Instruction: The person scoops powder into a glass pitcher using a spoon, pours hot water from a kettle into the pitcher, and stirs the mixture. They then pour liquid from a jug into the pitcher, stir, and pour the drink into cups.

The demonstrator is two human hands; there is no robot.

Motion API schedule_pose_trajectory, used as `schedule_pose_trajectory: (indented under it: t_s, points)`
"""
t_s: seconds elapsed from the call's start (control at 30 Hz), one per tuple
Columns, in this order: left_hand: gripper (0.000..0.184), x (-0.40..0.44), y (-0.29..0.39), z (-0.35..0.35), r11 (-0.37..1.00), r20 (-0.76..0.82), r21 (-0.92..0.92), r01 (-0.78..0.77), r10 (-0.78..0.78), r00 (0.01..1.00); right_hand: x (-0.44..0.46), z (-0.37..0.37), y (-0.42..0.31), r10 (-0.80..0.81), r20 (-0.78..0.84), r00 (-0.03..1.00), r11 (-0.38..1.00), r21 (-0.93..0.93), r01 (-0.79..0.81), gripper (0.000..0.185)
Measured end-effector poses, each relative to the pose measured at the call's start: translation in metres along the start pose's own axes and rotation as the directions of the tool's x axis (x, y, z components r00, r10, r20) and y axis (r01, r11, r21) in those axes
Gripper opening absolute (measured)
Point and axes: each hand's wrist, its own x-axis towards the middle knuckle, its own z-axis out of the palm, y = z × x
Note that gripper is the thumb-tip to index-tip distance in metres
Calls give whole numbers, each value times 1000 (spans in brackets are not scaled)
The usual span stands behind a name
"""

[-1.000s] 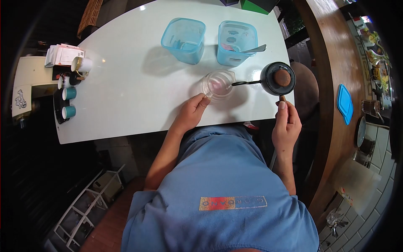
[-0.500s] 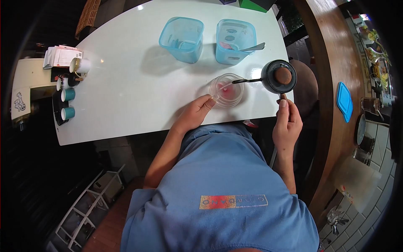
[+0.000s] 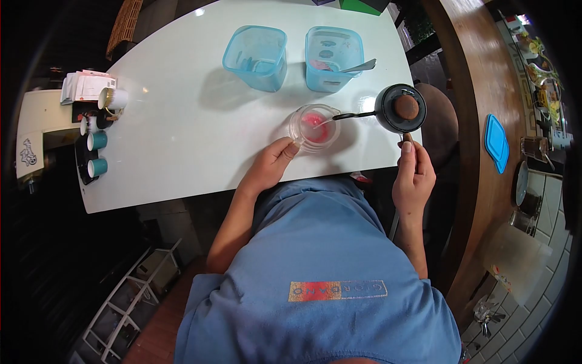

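Clear and round, a glass jug [image 3: 314, 127] with pinkish-red contents is over the white table. My left hand [image 3: 273, 162] is closed on its handle at the lower left. To the right, my right hand [image 3: 414, 175] grips the handle of a black gooseneck kettle [image 3: 401, 109] with a brown lid knob. The kettle's thin spout points left over the jug, and a thin stream of water runs from its tip into the jug. Whether the jug rests on the table I cannot tell.
Two translucent blue containers [image 3: 255, 58] [image 3: 333, 59] stand beyond the jug; the right one holds pink material and a metal utensil. White and teal cups [image 3: 97, 141] line the table's left side. A blue lid [image 3: 496, 144] lies on the wooden counter at right.
The jug has shifted right, then back left, with my left hand. Its contents have turned from pale pink to a stronger pinkish red. The kettle has hardly moved.
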Motion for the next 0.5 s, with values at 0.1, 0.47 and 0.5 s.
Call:
schedule_pose_trajectory:
  t_s: [0.1,0.47,0.5]
  points:
    - [32,-1,2,1,1000,20,-19,13,-13,1000,1,0,1,-31,-21,999,1000,4,31,31]
    - [38,0,2,11,999,28,-49,-24,25,999,3,-3,3,-31,-11,999,1000,2,32,29]
    - [34,2,-2,13,998,10,-64,-21,22,1000,2,-3,2,-32,-10,999,999,2,33,29]
